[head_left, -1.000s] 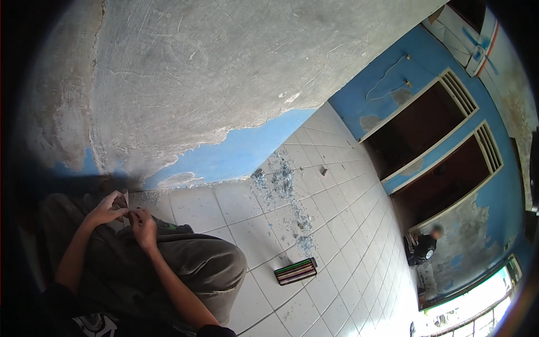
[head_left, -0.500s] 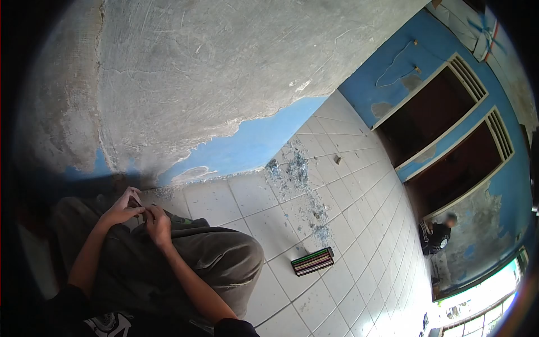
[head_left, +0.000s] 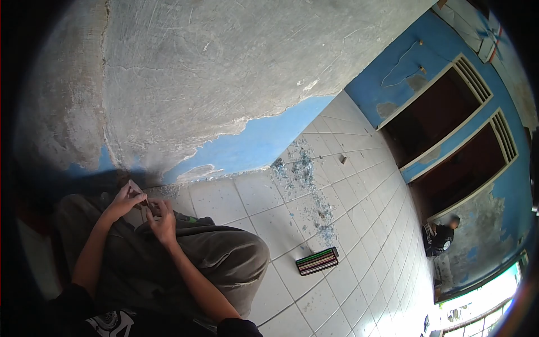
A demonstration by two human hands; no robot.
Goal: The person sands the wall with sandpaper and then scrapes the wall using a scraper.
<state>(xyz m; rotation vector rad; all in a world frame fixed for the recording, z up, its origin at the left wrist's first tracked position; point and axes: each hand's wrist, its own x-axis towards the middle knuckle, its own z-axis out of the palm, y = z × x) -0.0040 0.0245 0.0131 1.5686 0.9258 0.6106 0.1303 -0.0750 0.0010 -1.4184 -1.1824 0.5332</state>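
Brown small piece (head_left: 144, 203), lower left: mostly hidden, pinched by left hand (head_left: 121, 204). Right hand (head_left: 163, 222): grip state cannot be told.

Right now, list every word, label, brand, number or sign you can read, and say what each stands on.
Readable text: none.
White print on the wearer's dark shirt: cut off, no letters legible.
Round emblem on the other person's dark top: too small to read.
Striped item on the floor: no lettering discernible.
Small piece between left hand and right hand: no lettering discernible.
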